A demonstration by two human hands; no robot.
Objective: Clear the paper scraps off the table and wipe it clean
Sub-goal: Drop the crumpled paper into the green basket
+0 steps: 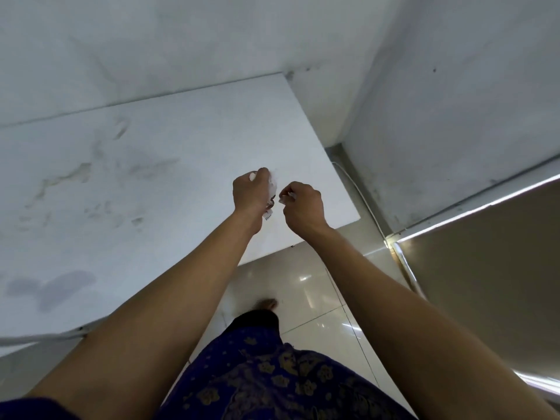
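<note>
Head view: paper scraps (271, 192) in left hand (250, 190) above table (121, 177).

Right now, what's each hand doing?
Left hand: closed on a wad of paper scraps.
Right hand: pinching a small paper scrap.

Arms (169, 301): two, both bare from wrist to upper arm, no sleeves down there.
Hands: left hand (249, 192) and right hand (303, 207), no rings, no watch, no gloves.
Sleeve (27, 407): tiny dark blue bit at the bottom left corner.
Clothes (257, 374): dark blue cloth with small dull gold flower shapes all over.
Hem (257, 318): plain dark edge, near black.
Foot (266, 304): bare, blurry, poking out under the hem.
</note>
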